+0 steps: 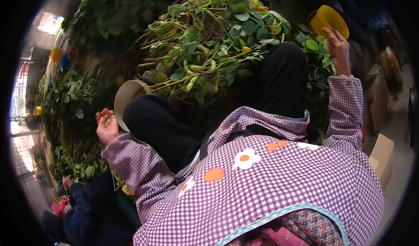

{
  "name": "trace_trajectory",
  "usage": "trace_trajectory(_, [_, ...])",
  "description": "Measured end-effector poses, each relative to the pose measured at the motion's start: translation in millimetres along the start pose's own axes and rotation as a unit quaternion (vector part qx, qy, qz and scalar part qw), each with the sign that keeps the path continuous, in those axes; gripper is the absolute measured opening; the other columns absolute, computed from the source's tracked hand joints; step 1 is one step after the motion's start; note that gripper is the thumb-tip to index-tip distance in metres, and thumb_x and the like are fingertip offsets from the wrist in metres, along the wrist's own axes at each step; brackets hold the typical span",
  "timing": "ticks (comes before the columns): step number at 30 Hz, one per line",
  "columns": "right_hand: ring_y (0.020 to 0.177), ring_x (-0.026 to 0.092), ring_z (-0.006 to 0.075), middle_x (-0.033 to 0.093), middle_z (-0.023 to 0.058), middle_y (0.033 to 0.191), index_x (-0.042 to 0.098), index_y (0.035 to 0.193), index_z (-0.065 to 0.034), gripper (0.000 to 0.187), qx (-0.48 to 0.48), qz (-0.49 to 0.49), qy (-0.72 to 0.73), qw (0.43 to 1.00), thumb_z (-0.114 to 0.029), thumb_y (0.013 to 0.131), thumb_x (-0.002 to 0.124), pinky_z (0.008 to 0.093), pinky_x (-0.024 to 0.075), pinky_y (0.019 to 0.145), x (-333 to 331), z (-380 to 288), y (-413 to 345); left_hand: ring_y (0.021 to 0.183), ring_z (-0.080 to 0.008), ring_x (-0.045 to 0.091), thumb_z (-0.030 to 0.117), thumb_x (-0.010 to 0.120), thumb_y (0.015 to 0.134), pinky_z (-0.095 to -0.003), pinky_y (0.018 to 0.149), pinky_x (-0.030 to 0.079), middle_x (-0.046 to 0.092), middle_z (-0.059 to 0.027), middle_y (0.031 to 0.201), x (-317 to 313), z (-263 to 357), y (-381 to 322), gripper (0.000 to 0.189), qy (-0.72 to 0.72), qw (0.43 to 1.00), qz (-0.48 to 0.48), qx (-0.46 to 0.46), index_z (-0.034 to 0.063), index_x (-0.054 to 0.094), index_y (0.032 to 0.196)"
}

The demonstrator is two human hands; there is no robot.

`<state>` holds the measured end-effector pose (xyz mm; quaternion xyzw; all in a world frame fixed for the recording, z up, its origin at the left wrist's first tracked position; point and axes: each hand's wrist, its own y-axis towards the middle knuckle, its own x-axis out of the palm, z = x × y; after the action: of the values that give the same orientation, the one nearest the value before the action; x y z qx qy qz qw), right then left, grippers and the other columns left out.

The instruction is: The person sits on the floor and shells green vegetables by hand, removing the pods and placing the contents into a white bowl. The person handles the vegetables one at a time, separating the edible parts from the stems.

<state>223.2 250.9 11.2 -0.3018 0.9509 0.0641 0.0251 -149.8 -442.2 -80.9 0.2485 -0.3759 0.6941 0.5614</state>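
Note:
At the left, my left hand [107, 126] is palm up with its fingers slightly curled around some small greenish pieces, perhaps beans or pods. Just right of it, beside my bent knee, stands a pale round container [123, 103] with greenish contents. On the right, my right hand [337, 46] is raised and grips the rim of a yellow plastic container [335, 21], which is tilted; its inside is only partly visible. A heap of cut soybean plants [212, 36] lies in front of my knees, with several plump green pods [191, 82] hanging at its near edge.
More leafy plants [73, 92] are piled along the left and at the back. At the lower left sits another person in dark clothing [95, 210], with a hand [67, 182] near the plants. Cardboard boxes [381, 161] stand on the floor at the right.

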Motion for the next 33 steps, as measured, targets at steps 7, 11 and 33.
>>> trace_trajectory(7, [0.072, 0.056, 0.0105, 0.061, 0.0054, 0.083, 0.067, 0.1, -0.0028, 0.02, -0.196, -0.358, -0.16, 0.899, -0.003, 0.08, 0.067, 0.0255, 0.0456, 0.063, 194, -9, -77, 0.141, -0.0272, 0.008, 0.022, 0.051, 0.094, -0.0641, 0.105, 0.014, 0.016, 0.0002, 0.152, 81, -48, -49, 0.044, 0.2, 0.971, 0.132, -0.016, 0.02, 0.04, 0.136])
trace_trajectory(11, [0.073, 0.062, 0.0183, 0.065, 0.0103, 0.085, 0.067, 0.096, 0.0012, 0.019, -0.191, -0.328, -0.156, 0.912, -0.007, 0.078, 0.068, 0.0305, 0.05, 0.064, 217, 11, -79, 0.122, -0.0293, 0.046, 0.013, 0.042, 0.096, -0.0545, 0.103, 0.035, 0.046, -0.0094, 0.134, 95, -30, -65, 0.036, 0.105, 0.987, -0.114, -0.052, 0.008, 0.043, 0.132])
trace_trajectory(33, [0.083, 0.063, 0.0265, 0.06, 0.0058, 0.092, 0.067, 0.1, -0.0105, 0.028, -0.298, -0.318, -0.281, 0.855, -0.021, 0.074, 0.069, 0.0366, 0.0508, 0.07, 249, 27, -101, 0.102, -0.0263, 0.057, 0.028, 0.053, 0.093, -0.0447, 0.089, 0.041, 0.06, -0.0126, 0.11, 130, -274, -235, 0.027, 0.238, 0.883, -0.125, -0.385, 0.008, 0.051, 0.112])
